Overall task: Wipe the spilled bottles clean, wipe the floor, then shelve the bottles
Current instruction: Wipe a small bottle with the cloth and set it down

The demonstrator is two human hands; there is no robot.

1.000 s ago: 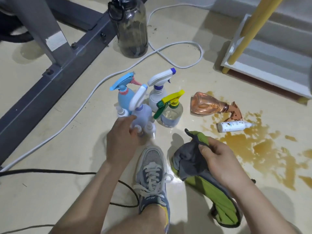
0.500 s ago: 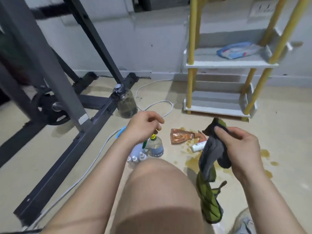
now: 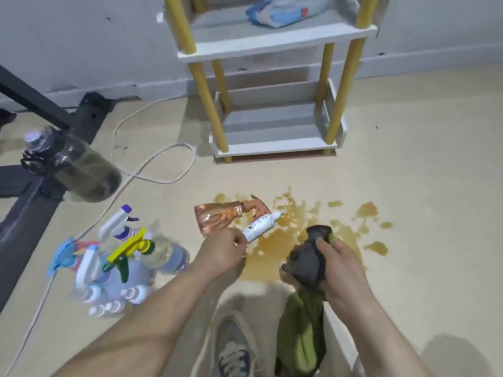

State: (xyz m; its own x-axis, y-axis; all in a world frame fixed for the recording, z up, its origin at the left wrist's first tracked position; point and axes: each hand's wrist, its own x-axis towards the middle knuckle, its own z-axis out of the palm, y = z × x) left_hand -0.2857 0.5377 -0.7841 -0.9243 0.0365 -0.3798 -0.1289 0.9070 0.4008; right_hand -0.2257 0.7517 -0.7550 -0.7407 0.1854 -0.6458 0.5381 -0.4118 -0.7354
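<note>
A small white tube bottle (image 3: 260, 225) lies in the brown spill (image 3: 288, 235) on the floor. My left hand (image 3: 221, 251) pinches its near end. Beside it lies a copper-coloured spray bottle (image 3: 217, 217) on its side. My right hand (image 3: 336, 268) grips a grey and green cloth (image 3: 306, 292) that hangs down over the spill's near edge. A cluster of several spray bottles (image 3: 119, 257) stands upright at the left, blurred.
A white shelf unit with yellow posts (image 3: 275, 134) stands against the wall beyond the spill; a blue package (image 3: 283, 9) lies on its upper shelf. A dark water jug (image 3: 73, 164), a white cable (image 3: 152, 164) and a dark metal frame (image 3: 30, 205) are at the left. My shoe (image 3: 235, 349) is below.
My left hand left the standing spray bottles, swung right and took hold of the white tube bottle. The view dropped back toward the floor. My right hand kept the cloth.
</note>
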